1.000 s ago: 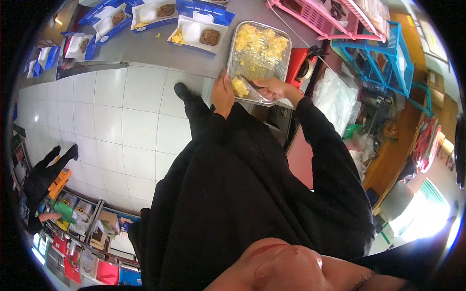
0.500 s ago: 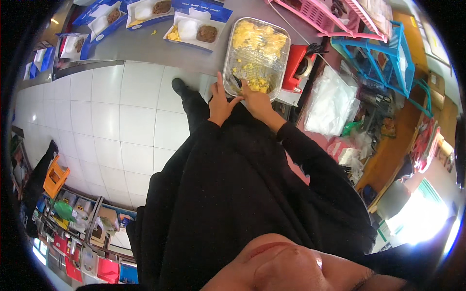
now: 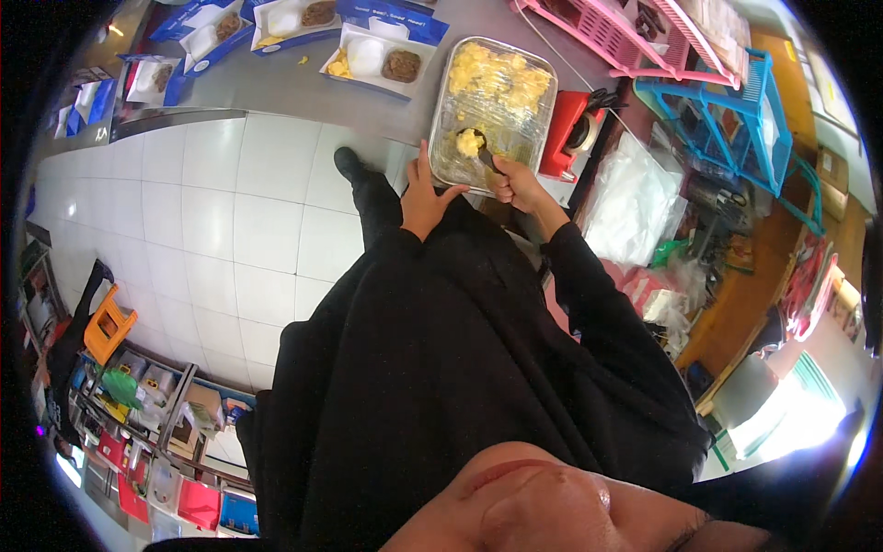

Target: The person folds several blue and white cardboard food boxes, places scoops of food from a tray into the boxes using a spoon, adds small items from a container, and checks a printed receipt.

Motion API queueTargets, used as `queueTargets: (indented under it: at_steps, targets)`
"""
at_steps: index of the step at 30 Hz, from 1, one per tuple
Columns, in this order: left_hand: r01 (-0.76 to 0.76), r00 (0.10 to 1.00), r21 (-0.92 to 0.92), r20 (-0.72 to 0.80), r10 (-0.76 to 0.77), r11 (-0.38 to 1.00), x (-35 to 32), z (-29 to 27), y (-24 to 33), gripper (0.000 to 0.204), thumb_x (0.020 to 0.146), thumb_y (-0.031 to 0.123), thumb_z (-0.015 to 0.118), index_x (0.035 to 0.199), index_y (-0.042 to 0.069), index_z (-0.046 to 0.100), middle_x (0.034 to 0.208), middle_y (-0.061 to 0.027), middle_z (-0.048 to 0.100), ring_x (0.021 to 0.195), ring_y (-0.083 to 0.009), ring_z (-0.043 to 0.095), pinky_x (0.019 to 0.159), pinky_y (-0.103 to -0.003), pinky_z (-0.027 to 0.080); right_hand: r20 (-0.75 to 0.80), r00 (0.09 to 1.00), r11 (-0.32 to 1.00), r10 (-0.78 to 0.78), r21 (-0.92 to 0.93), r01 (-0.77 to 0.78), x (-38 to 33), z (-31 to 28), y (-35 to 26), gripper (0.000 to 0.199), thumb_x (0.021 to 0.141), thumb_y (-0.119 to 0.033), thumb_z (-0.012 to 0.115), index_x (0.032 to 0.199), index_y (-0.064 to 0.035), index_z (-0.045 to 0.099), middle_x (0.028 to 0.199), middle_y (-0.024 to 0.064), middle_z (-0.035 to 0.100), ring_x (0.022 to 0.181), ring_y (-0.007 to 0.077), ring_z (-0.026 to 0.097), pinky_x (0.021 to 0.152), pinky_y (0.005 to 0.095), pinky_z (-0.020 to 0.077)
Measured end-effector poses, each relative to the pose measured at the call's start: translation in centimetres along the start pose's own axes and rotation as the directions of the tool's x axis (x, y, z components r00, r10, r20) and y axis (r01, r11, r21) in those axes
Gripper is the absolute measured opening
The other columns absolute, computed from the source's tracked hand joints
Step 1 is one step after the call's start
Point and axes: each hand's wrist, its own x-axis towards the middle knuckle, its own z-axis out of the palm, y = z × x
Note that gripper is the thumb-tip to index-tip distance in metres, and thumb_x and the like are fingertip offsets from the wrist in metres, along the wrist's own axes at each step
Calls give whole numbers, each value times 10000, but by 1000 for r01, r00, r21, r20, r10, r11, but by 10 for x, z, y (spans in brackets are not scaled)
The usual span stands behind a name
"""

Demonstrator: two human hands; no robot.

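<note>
A foil tray [image 3: 517, 136] holds yellow scrambled egg [image 3: 497, 77], mostly in its far half under what looks like clear film. My right hand [image 3: 521, 187], at the near right corner, is closed round the handle of a dark spoon [image 3: 487, 158]. A lump of egg [image 3: 470, 143] sits in the spoon's bowl, over the tray's near half. My left hand [image 3: 427, 201] lies against the near left corner, index finger stretched along the side and thumb spread along the near edge. Its other fingers are partly hidden.
Left of the tray, blue-and-white food boxes [image 3: 379, 63] hold rice, brown meat and egg. A red tape dispenser [image 3: 567, 136] stands close on the right. Beyond are pink baskets [image 3: 635, 41], a blue basket [image 3: 722, 110] and white plastic bags [image 3: 630, 198].
My right hand has shifted right and drawn back with the spoon, which now carries a lump of egg. Less loose egg lies in the near half. My left hand stays at the corner.
</note>
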Motion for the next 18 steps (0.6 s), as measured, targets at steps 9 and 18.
queueTargets:
  at_steps: [9, 18]
  targets:
    - [-54, 998, 125, -38, 59, 991, -9, -72, -13, 956, 692, 499, 701, 1409, 110, 202, 1200, -162, 416, 1039, -333, 507, 791, -402, 470, -248, 940, 950, -232, -264, 165, -9, -25, -10, 246, 937, -325, 453, 1001, -117, 569, 591, -46, 455, 442, 79, 384, 383, 229, 269]
    - [47, 709, 433, -650, 275, 900, 114, -368, -129, 224, 833, 198, 588, 1027, 87, 610, 962, -114, 569, 913, -298, 552, 764, -385, 452, -92, 978, 862, -186, -494, 118, -54, 127, -122, 197, 950, -293, 422, 895, -123, 505, 550, -63, 306, 435, 53, 235, 397, 219, 162]
